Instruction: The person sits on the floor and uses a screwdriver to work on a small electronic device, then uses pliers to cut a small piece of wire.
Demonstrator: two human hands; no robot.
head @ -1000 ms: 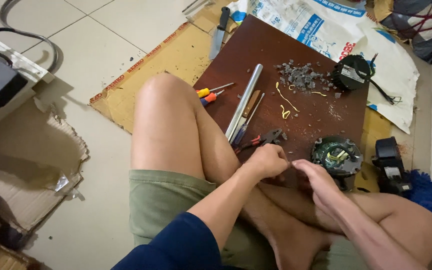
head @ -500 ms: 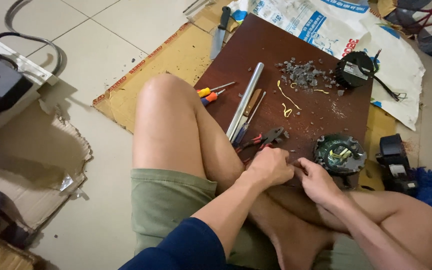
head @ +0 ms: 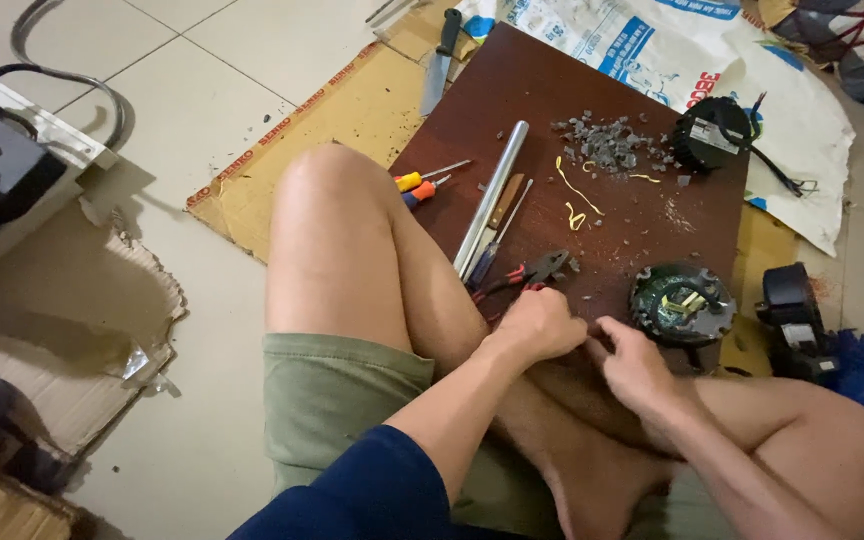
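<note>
Head view looked down on us sitting cross-legged on the floor, with a dark brown board (head: 642, 215) laid across flattened cardboard (head: 352, 120) in front of our knees. Our left hand (head: 537, 325) was curled into a loose fist at the near edge of the board, and our right hand (head: 637, 365) sat just beside it, fingers bent inward toward the left. Whatever lay between the two hands was too small and too covered by the fingers for us to make out; possibly a scrap of wire, but we could not tell, nor whether either hand really gripped anything.

Nearest the left hand lay red-handled pliers (head: 527, 275), jaws pointing away from us, their handles partly hidden under our knuckles. Just right of the right hand sat a round dark part with green and pale bits inside (head: 682, 303), at the board's near right corner. Farther up the board lay a metal tube (head: 492, 195), a wooden-handled tool (head: 505, 200) beside it, two screwdrivers with yellow and orange handles (head: 417, 185), a heap of grey fragments (head: 607, 145) and yellow wire offcuts (head: 574, 195). A black box with leads (head: 712, 135) sat at the far right edge, and a knife (head: 440, 62) on the cardboard.

Both forearms reached forward over our crossed legs, wrists low.
</note>
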